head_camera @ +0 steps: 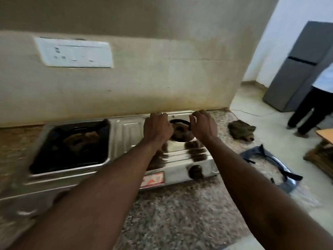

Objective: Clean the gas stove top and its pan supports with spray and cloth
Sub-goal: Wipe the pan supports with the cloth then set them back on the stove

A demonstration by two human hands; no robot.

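Note:
A steel two-burner gas stove [126, 130] stands on a speckled counter against the wall. Its left burner sits under a black square pan support [72, 141]. Both hands are over the bare right burner [180, 132], which is blurred. My left hand [157, 127] has its fingers curled down at the left end of a dark burner ring [179, 121]. At the ring's right end, my right hand [202, 126] pinches it between thumb and fingers. A dark green cloth [241, 129] lies crumpled to the right of the stove. No spray bottle is in view.
A second square pan support [270, 163] lies on the counter at the right, near the edge. A wall socket plate [75, 53] is above the stove. A person [313, 103] stands by a grey fridge [299, 69] on the right. A stove knob [195, 171] faces front.

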